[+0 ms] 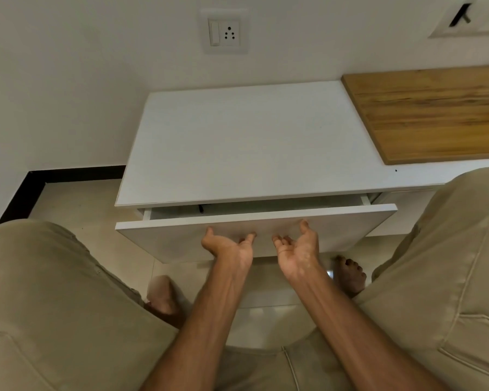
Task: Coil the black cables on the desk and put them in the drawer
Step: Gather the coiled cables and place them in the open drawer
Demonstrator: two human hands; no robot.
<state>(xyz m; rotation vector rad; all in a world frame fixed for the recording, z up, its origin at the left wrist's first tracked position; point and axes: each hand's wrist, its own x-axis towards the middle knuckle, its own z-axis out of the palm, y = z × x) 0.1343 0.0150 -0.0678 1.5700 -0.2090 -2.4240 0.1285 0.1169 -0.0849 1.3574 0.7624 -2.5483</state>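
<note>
Head view. The drawer (164, 238) is standing slightly open beneath the white desk top (251, 142), showing only a narrow slot between its front panel and the desk edge. Inside that slot, toward the left, a short piece of black cable (201, 208) is showing; the rest of the interior is hidden by the desk top. No cable is lying on the visible desk surface, so coiling and stowing appear complete, and closing the drawer is probably the step in hand.

The left hand (229, 246) and the right hand (297, 246) are lying palm up, side by side, fingers loosely curved and gripping nothing. Their fingertips are meeting the front panel near its middle.

Key relation: the panel's long axis is running left to right, across the line of both forearms, and the closing direction is pointing straight away from the hands toward the wall. Both hands are equally near the panel; the left one is nearer the cable. A wooden board (435, 114) is lying on the desk at right.
</note>
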